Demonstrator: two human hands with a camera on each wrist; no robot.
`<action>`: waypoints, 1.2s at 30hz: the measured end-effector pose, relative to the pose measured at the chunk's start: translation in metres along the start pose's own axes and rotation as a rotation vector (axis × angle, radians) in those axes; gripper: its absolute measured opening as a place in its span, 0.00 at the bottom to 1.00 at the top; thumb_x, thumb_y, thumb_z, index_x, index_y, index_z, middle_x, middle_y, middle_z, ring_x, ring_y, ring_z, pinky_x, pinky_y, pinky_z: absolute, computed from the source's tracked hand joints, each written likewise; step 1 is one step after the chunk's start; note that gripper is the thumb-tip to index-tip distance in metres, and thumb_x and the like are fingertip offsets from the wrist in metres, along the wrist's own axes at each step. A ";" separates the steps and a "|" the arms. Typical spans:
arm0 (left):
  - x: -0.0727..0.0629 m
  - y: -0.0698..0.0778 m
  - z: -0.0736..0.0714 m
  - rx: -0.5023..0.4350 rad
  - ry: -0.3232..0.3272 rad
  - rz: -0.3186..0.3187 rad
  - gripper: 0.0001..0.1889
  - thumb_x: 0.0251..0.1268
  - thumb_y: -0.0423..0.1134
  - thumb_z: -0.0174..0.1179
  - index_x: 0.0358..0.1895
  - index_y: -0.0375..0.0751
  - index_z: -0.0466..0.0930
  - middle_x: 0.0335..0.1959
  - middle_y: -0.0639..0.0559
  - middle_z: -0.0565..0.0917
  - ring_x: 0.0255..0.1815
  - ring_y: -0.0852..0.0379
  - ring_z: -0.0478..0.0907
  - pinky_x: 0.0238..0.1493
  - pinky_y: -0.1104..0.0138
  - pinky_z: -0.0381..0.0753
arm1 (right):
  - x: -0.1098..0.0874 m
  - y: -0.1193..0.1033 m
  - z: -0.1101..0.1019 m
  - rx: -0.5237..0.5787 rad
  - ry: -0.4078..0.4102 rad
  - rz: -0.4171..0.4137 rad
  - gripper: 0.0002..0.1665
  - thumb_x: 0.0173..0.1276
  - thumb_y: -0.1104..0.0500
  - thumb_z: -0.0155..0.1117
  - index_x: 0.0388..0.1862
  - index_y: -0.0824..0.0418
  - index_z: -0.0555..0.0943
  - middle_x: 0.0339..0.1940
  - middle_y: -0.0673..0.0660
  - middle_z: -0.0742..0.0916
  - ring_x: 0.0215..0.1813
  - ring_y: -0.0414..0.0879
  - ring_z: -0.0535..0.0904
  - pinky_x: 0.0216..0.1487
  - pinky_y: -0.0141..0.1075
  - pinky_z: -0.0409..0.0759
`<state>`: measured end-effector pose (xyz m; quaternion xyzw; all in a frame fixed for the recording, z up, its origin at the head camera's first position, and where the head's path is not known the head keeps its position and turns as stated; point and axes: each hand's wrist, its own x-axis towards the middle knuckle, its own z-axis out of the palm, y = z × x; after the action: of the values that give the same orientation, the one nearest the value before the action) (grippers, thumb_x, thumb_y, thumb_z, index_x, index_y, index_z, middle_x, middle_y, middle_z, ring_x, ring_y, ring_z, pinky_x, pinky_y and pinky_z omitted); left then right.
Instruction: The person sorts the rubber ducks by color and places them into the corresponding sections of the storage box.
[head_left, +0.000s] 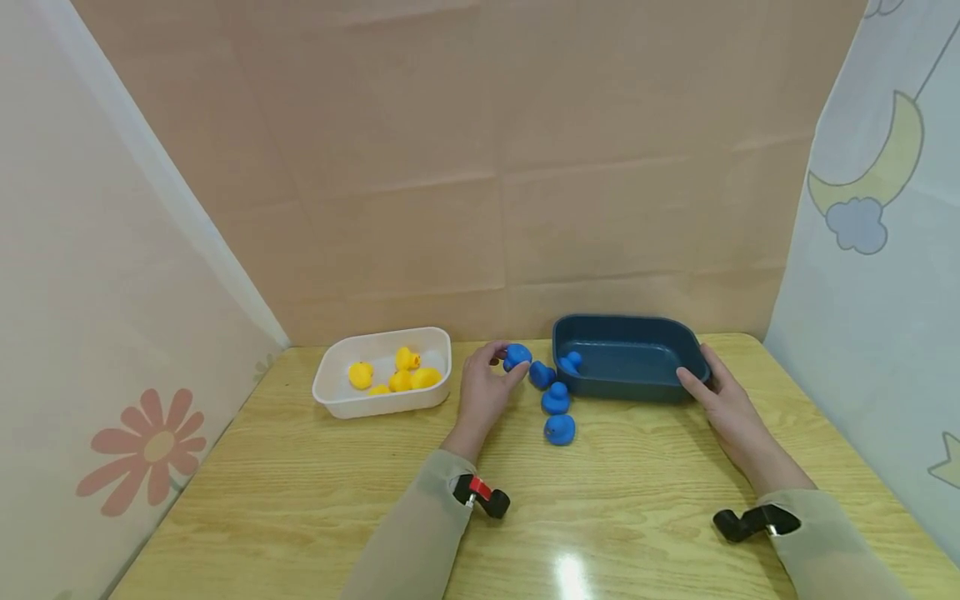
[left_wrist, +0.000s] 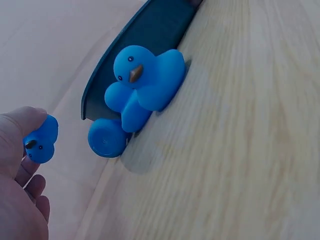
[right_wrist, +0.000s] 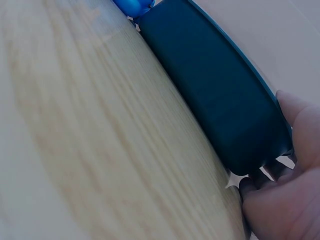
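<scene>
Between thumb and fingers, my left hand [head_left: 483, 387] pinches a blue rubber duck [head_left: 517, 357], which also shows in the left wrist view with its dark beak [left_wrist: 31, 144]. Close by on the table stand three more blue ducks [head_left: 556, 399], in a bent row beside the near left corner of a dark blue basin [head_left: 626, 388]. Inside that basin, at its left end, lies one blue duck [head_left: 572, 361]. My right hand [head_left: 729, 408] grips the basin's right end. Its thumb is at the rim and the fingers go round the end wall, partly hidden [right_wrist: 285, 205].
A white basin [head_left: 386, 406] holding several yellow ducks [head_left: 361, 375] stands left of my left hand. Behind both basins hangs a brown backdrop [head_left: 487, 208]. Printed cloths rise at the left and right sides of the wooden table [head_left: 600, 517].
</scene>
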<state>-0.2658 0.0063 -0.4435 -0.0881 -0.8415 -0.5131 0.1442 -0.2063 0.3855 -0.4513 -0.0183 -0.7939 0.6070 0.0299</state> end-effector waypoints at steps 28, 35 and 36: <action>0.001 0.052 0.034 -0.005 -0.076 0.175 0.23 0.74 0.47 0.76 0.66 0.44 0.88 0.53 0.51 0.85 0.58 0.50 0.78 0.52 0.62 0.80 | -0.003 -0.004 0.003 -0.016 -0.004 0.017 0.56 0.89 0.38 0.54 0.92 0.46 0.27 0.91 0.57 0.30 0.89 0.64 0.23 0.87 0.62 0.31; 0.001 0.056 0.046 0.100 -0.096 0.208 0.25 0.74 0.50 0.76 0.69 0.48 0.87 0.55 0.54 0.86 0.59 0.53 0.79 0.64 0.54 0.75 | -0.005 -0.006 0.004 -0.021 -0.004 0.020 0.57 0.89 0.38 0.54 0.92 0.46 0.26 0.91 0.58 0.30 0.89 0.64 0.23 0.87 0.63 0.32; 0.001 0.057 0.047 0.118 -0.096 0.211 0.25 0.74 0.51 0.75 0.69 0.49 0.87 0.56 0.55 0.87 0.59 0.53 0.79 0.65 0.52 0.74 | -0.005 -0.006 0.004 -0.021 -0.004 0.020 0.57 0.89 0.38 0.54 0.92 0.46 0.26 0.91 0.58 0.30 0.89 0.64 0.23 0.87 0.62 0.32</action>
<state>-0.2567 0.0741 -0.4157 -0.1921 -0.8621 -0.4400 0.1619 -0.2018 0.3797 -0.4471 -0.0253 -0.8002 0.5988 0.0223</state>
